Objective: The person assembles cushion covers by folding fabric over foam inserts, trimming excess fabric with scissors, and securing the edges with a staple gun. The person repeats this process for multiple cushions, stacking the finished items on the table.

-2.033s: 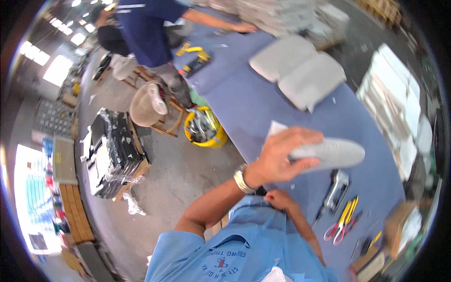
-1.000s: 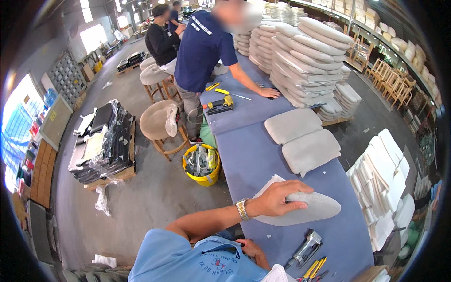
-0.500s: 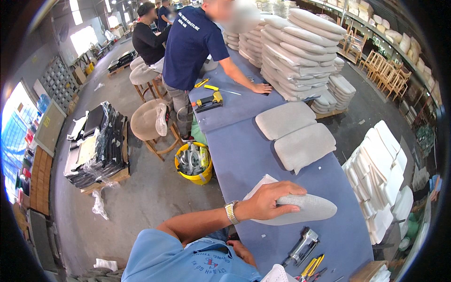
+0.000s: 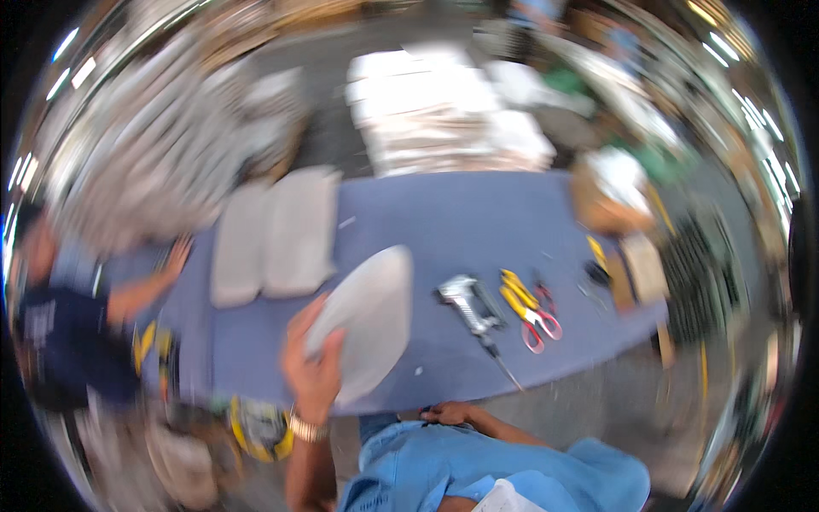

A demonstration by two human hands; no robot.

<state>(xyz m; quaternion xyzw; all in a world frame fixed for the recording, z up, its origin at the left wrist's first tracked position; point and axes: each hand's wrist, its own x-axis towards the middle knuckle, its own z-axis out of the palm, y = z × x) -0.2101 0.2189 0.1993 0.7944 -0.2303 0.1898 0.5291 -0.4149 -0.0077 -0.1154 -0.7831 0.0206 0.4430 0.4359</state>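
My left hand (image 4: 312, 369), with a metal watch at its wrist, grips a light grey padded cushion (image 4: 373, 307) by its left edge. The cushion is tilted up over the front part of the blue-covered table (image 4: 444, 205). My right hand (image 4: 450, 413) is low at my waist, beside the table's near edge; its fingers are too blurred to read. To the right of the cushion lie a silver staple gun (image 4: 471, 309), yellow-handled pliers (image 4: 517, 292) and red-handled scissors (image 4: 541, 329). Two more grey cushions (image 4: 300, 232) lie side by side farther left.
At the left a co-worker's hand (image 4: 177, 254) rests on the table. Behind it rise blurred stacks of grey cushions (image 4: 149, 149). Past the far edge is a bright white stack (image 4: 426, 98). A cardboard box (image 4: 597, 205) stands far right, and a yellow bucket (image 4: 263, 429) sits below the table's left front.
The view has swung to the right. The cushion in my left hand has gone from lying low over the table to tilted up. My right hand stays at my waist.
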